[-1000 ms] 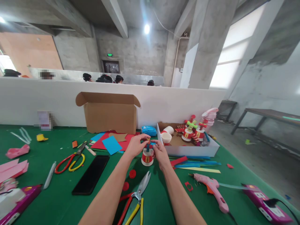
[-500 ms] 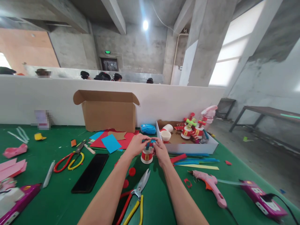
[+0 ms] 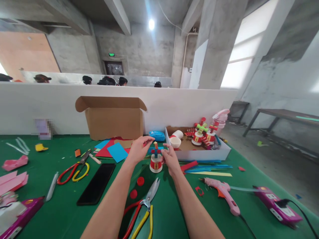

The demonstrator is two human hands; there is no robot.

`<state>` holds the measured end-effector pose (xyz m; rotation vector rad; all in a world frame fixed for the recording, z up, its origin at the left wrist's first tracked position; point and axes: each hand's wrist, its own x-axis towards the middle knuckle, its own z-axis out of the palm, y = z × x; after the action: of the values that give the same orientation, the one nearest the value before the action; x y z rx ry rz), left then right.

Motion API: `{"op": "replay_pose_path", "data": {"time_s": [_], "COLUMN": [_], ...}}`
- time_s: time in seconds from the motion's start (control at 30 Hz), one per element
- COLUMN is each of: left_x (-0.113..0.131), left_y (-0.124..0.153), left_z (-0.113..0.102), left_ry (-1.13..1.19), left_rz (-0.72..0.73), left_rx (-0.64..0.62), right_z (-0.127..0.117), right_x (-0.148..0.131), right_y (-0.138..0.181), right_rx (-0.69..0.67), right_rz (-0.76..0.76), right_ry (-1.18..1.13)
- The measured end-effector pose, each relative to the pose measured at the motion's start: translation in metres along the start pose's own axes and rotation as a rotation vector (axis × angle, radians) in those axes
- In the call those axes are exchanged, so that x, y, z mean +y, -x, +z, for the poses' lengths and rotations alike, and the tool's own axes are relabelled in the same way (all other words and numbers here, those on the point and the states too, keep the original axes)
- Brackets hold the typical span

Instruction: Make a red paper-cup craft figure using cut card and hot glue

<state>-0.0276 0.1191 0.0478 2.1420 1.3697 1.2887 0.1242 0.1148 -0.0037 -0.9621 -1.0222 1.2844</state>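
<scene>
Paper toy [image 3: 156, 165] stands upright on the green bench [image 3: 165, 205], just left of the near left corner of the white box [image 3: 204, 155]. White cup, wide rim down; red band; gold label [image 3: 156, 165] with dark marks, too small to read. Above: blue post, blue crossbar, red discs, folded yellow-and-red strip on top. Left hand [image 3: 141, 147]: fingertips close together beside the strip's top; cannot tell if they grip anything. Right hand [image 3: 170, 157]: fingers bent, touching toy's right side; grip unclear. Green wall sign [image 3: 111, 54]: lettering illegible.
</scene>
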Motion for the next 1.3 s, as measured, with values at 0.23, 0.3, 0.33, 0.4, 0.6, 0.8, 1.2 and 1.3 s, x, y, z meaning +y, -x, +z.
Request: {"op": "replay_pose_path", "data": {"time_s": [0.23,0.3,0.33,0.4,0.6,0.8,1.2,1.3], "left_x": [-0.001,0.0,0.001,0.001,0.0,-0.005,-0.01,-0.01], "left_y": [0.0,0.0,0.0,0.0,0.0,0.0,0.002,0.003], "left_z": [0.006,0.006,0.007,0.007,0.011,0.016,0.018,0.018], "left_ry": [0.056,0.067,0.064,0.059,0.013,-0.085,-0.227,-0.248], "left_rz": [-0.034,-0.036,-0.031,-0.017,0.004,0.065,0.214,0.222], "left_rx": [-0.016,-0.015,-0.012,-0.012,-0.024,-0.035,-0.113,-0.154], "right_z": [-0.001,-0.001,0.0,0.001,0.002,-0.001,-0.004,-0.005], "right_x": [0.001,0.001,0.001,0.001,0.004,0.005,0.005,0.004], "right_y": [0.0,0.0,0.0,0.0,-0.002,-0.002,-0.004,-0.004], "right_rx": [0.095,0.061,0.046,0.02,-0.02,-0.034,-0.054,-0.058], "right_rz": [0.028,0.049,0.056,0.059,0.063,0.069,0.075,0.105], "right_ry": [0.031,0.051,0.055,0.056,0.048,0.044,0.031,0.017]}}
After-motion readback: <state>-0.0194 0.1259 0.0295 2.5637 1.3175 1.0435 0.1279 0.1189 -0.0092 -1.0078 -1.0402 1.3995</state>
